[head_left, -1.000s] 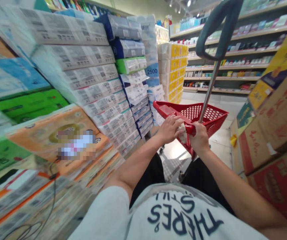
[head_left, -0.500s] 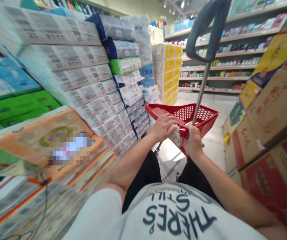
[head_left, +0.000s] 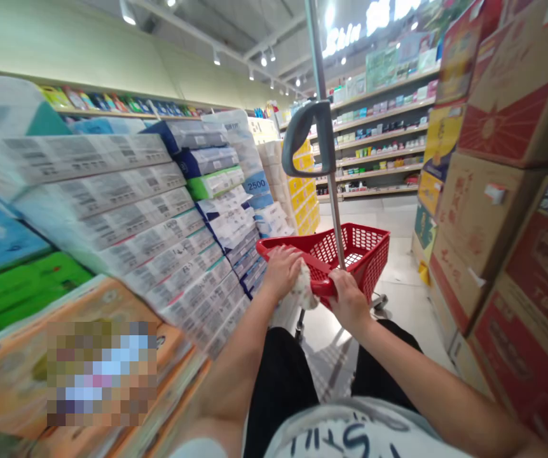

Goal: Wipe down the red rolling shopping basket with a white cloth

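Observation:
A red plastic shopping cart (head_left: 369, 254) with a perforated basket stands in front of me. My left hand (head_left: 281, 272) is closed over a crumpled whitish cloth (head_left: 307, 292), which it presses against the cart's red handle bar; some fingertips are hidden. Around the right end of that bar, beside the metal pole, wraps my right hand (head_left: 349, 296). The pole (head_left: 335, 210) rises from the cart and carries a grey loop handle (head_left: 309, 143) that neither hand touches.
Stacked tissue packs (head_left: 159, 235) line the left side, with orange packs (head_left: 11, 369) nearest. Cardboard cartons (head_left: 484, 210) are piled along the right. Tiled floor (head_left: 393, 270) runs between them towards stocked shelves (head_left: 379, 140) at the back.
My view has tilted up, showing more ceiling and the far shelves. The cart and both hands appear further left and lower; my left hand now wipes or rests with more cloth showing beside it.

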`<state>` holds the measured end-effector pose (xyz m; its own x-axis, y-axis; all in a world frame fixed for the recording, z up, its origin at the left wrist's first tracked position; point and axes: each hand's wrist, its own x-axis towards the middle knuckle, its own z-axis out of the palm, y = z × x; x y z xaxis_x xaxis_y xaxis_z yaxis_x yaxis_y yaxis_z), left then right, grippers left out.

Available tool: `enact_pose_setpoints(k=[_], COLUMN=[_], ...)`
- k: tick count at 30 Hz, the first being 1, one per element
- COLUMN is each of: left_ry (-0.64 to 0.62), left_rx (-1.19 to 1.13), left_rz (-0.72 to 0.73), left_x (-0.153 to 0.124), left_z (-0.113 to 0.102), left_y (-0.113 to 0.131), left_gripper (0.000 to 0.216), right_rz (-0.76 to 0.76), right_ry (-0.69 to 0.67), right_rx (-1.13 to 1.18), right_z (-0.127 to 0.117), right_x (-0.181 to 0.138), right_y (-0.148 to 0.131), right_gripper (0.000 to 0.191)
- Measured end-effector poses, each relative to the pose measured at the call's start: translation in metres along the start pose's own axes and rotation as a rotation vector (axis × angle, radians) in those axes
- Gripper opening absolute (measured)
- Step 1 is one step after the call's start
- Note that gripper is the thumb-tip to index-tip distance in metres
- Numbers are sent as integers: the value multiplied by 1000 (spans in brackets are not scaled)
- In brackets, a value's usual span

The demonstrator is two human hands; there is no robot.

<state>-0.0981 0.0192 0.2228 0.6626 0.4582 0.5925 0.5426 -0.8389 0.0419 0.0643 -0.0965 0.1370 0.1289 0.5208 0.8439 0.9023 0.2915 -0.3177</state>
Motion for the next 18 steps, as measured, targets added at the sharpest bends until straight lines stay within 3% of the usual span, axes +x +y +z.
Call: enact_pose_setpoints(k=[3, 8, 15, 18], left_ry=[34, 1, -9, -5], left_rx=[16, -72, 37, 11], left_rz=[-67, 71, -97, 25], left_x=[0, -22, 0, -4], left_z=[1, -3, -3, -2], left_y=[-1, 18, -10, 3], left_gripper=[38, 37, 37, 37], right_rz=[-9, -14, -7, -36], right_ry=[-8, -21, -28, -27], right_rx=[3, 10, -32, -87], right_z=[0, -8, -10, -12], right_x=[1, -1, -2, -2], right_y=[-2, -4, 0, -6], right_gripper=[54, 51, 48, 49])
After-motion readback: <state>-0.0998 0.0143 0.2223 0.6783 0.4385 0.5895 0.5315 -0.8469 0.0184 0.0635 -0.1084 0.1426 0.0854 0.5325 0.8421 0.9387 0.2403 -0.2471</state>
